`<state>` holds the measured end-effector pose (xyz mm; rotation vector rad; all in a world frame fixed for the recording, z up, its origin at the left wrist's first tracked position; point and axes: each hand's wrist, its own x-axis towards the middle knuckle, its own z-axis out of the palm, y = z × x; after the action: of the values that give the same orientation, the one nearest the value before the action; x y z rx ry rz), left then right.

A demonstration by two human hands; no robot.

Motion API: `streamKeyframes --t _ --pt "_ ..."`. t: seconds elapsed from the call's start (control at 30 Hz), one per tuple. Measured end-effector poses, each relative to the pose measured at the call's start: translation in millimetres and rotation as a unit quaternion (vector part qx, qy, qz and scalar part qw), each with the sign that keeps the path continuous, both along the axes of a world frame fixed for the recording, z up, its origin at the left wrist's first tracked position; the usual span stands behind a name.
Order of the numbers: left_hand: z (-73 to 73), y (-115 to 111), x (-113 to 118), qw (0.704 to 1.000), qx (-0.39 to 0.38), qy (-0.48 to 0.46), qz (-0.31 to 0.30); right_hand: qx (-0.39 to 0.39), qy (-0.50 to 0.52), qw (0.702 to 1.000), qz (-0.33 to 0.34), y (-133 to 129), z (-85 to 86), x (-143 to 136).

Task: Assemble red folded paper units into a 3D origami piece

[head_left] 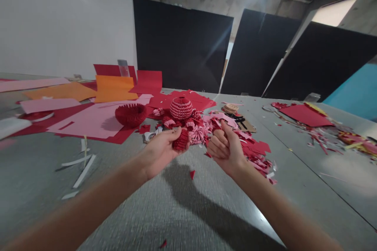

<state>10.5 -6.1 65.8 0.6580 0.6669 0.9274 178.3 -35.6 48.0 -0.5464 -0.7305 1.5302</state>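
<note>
My left hand (165, 147) is closed around a small ribbed red folded-paper piece (180, 139), with the thumb on top of it. To its right, my right hand (224, 147) is curled into a loose fist, thumb raised; anything inside the fingers is hidden. Just beyond the hands stands a round pink-and-red folded-paper ball (181, 108), with smaller folded pieces around its base. A red folded-paper bowl (131, 115) sits left of it on pink paper. Loose pink folded strips (200, 134) lie between and behind the two hands.
Red scraps (259, 148) spread right of my right hand. Pink sheets (88, 119) and an orange sheet (114, 88) cover the left. White strips (84, 171) lie nearer on the grey table (132, 219). A red sheet (308, 115) lies far right, and black panels (182, 47) stand behind.
</note>
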Motion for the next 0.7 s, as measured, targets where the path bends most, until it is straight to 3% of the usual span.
streamKeyframes --t 0.1,0.2,0.3,0.43,0.5,0.7 --pt "-3.1 0 -2 1.000 0.017 -0.011 -0.014 0.026 -0.119 0.983 -0.137 -1 0.0 -2" --pt "-6.5 2 -2 0.999 0.039 -0.019 -0.015 0.101 -0.279 0.923 -0.246 -2 3.1 -3" --pt "-8.2 3 -1 0.996 0.083 -0.022 -0.035 0.159 -0.412 0.860 -0.255 -6 4.0 -6" --pt "-9.1 -1 0 0.988 0.143 0.010 -0.055 0.249 -0.495 0.798 -0.238 -10 -1.5 -11" --pt "-10.5 -2 -1 0.985 0.160 0.030 -0.060 0.269 -0.493 0.794 -0.234 -9 -6.3 -12" --pt "-15.4 -3 -3 0.980 0.162 0.070 -0.086 0.267 -0.406 0.837 -0.252 -4 -19.0 -10"
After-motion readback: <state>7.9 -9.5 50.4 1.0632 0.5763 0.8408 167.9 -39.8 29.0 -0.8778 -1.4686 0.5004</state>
